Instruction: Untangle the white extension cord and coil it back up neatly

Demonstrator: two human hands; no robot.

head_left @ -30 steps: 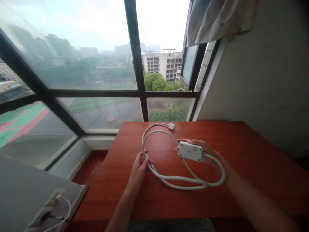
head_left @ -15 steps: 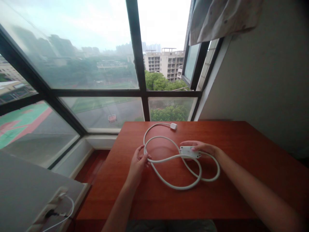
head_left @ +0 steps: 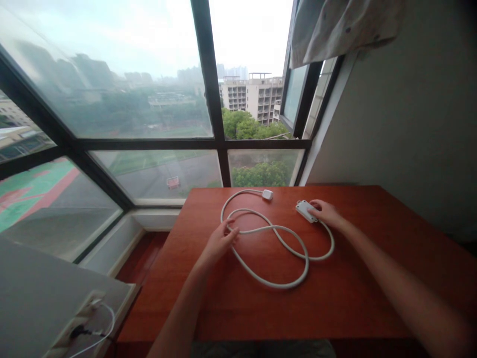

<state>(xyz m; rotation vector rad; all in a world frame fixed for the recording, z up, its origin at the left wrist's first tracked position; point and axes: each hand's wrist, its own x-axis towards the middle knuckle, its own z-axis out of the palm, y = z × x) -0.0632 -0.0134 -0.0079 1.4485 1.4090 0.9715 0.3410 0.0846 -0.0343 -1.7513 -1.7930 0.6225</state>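
A white extension cord lies in loose loops on the table, its thick white cable [head_left: 285,286] crossing over itself. The small white socket block [head_left: 306,211] at one end is tilted at an angle, and my right hand [head_left: 326,214] grips its right side with thumb and fingers. On the left of the loops, my left hand [head_left: 221,238] has its fingers closed around the cable where strands cross; the exact contact is partly hidden. At the far edge of the table rests the white plug [head_left: 267,195], apart from both hands.
The reddish-brown wooden table [head_left: 261,318] stands against a large dark-framed window [head_left: 219,144]. A wall outlet [head_left: 80,323] with a black plug and a white cord is at lower left. A grey curtain [head_left: 335,35] hangs at upper right.
My right hand has carried the socket block away and to the right, turning it. A cable strand has shifted off it. My left hand has moved slightly forward.
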